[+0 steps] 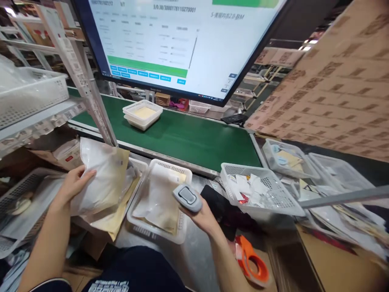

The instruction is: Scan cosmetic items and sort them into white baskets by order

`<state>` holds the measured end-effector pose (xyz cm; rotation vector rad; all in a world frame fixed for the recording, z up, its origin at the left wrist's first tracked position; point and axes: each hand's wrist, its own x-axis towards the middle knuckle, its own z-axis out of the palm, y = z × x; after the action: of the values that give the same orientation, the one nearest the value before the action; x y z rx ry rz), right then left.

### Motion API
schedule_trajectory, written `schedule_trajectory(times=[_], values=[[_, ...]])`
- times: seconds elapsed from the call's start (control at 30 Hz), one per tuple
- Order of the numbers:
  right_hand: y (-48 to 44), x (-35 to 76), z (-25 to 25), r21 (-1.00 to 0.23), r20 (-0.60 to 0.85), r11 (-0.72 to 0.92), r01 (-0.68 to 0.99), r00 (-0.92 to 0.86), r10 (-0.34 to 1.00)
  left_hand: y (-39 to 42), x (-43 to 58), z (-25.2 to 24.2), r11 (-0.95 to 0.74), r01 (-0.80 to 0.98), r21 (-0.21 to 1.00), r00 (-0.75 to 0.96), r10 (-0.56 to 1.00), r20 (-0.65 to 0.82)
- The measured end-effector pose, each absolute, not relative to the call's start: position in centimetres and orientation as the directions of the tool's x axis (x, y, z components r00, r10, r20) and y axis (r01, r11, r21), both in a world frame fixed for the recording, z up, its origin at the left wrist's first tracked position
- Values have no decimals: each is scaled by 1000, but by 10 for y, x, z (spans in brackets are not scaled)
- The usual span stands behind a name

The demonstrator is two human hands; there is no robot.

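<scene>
My left hand (74, 184) grips the left edge of a white and tan plastic-wrapped package (105, 178), thumb on its front. The package is tilted up over a white basket that holds more packages. My right hand (204, 215) is closed around a grey handheld scanner (187, 197), whose upper face shows. The scanner is beside the right rim of a second white basket (133, 221). In that basket lies another clear-wrapped package (159, 198), flat, with a small label near its top.
A large monitor (182, 48) hangs above a green conveyor (188, 140) carrying stacked white trays (142, 114). Right of my right hand are a basket of paper scraps (288, 198) and an orange tape dispenser (252, 261). A metal rack post (91, 93) rises at left.
</scene>
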<state>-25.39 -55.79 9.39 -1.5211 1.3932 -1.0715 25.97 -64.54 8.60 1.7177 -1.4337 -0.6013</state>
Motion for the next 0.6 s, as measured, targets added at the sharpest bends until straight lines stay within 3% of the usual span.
schedule_trajectory(times=[0.13,0.3,0.5,0.6], values=[[-576,-226,121,-826,178,-276,-491,238,-955,-644,221,103,0,-572,820,214,-965,149],[-582,-217,136,-703,93,-282,-653,309,-946,-637,165,92,78,-600,796,120,-975,185],[-563,-247,119,-768,49,-185,-614,230,-972,-643,134,84,68,-655,752,108,-977,182],[-549,-271,108,-831,66,-145,-538,163,-984,-656,117,88,11,-765,644,148,-970,191]])
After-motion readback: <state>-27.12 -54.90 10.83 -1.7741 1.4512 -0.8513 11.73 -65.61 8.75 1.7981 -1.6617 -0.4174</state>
